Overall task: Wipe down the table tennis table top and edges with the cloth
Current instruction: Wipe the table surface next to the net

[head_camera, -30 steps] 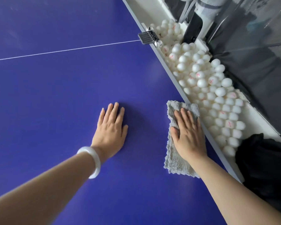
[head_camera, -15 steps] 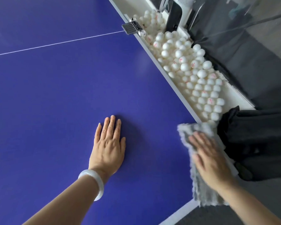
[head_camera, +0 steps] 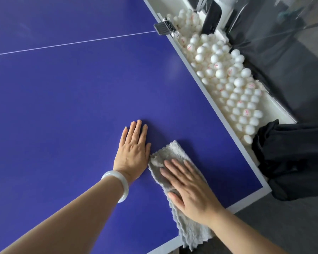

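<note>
Here, pressing down on the grey cloth [head_camera: 173,153] with the right hand [head_camera: 189,191]: palm flat, fingers straight and a little spread, nothing curled round the fabric, only resting weight on it. Cloth stretched lengthwise on the blue table top [head_camera: 72,107] close to its near right corner, far end touching or just beside the thumb side of the left hand [head_camera: 134,153], near end hanging over the white near edge [head_camera: 246,202]. Left hand likewise flat on the bare blue surface, fingers straight and close together, holding nothing, with a pale bracelet [head_camera: 117,182] round the wrist.

Farther off, across the blue, a thin white line [head_camera: 72,43] meeting a small dark clamp [head_camera: 162,28] on the white side edge [head_camera: 200,85]. Beyond that edge, along the table's right side, a white trough [head_camera: 275,107] heaped with white balls [head_camera: 237,88], some marked in red. Draped at the trough's near end, down beside the table's corner, some black fabric [head_camera: 292,158].
</note>
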### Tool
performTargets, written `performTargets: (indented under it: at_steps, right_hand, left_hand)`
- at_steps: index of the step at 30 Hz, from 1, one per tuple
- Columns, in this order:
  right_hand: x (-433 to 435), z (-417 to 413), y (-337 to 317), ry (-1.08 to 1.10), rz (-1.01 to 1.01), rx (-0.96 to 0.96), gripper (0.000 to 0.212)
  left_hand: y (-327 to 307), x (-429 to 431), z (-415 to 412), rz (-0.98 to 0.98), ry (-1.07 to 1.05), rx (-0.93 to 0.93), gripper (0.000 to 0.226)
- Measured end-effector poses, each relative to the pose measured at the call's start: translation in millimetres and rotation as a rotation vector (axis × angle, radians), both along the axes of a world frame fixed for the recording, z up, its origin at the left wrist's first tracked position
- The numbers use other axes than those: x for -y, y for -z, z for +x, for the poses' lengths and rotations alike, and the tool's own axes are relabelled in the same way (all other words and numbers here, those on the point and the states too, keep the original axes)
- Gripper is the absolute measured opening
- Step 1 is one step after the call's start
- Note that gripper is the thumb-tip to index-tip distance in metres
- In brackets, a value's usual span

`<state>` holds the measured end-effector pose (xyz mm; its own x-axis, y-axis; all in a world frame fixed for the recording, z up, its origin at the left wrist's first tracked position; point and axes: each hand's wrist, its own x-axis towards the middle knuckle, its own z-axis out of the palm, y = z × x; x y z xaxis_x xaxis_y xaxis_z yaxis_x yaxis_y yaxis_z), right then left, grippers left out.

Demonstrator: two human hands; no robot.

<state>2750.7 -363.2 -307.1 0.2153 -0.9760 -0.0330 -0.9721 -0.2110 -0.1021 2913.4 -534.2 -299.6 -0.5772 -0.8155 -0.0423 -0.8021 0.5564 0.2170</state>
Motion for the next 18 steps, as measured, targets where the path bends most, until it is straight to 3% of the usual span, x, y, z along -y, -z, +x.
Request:
performTargets:
  at_steps: [6,9,12,14,18]
  right_hand:
    - [17,-67,-3,0.449,-0.027,-0.003,0.058]
    - [35,-57,-5,0.685,0.009,-0.078,0.062]
    - [67,-9,-9,0.997,0.043,-0.005,0.066]
    - [80,31,-8,0.861,-0.012,0.039,0.068]
    - [50,33,-2,0.201,-0.011,0.058,0.062]
  left_hand:
    - [-4,-1,31,0.014,-0.010,0.032,0.053]
    - [-5,-14,58,-0.014,-0.060,0.033,0.056]
    - [-4,-16,62,-0.024,-0.062,0.033,0.059]
    - [-2,-15,61,-0.030,-0.063,0.021,0.058]
    - [2,-15,66,-0.060,-0.054,0.006,0.057]
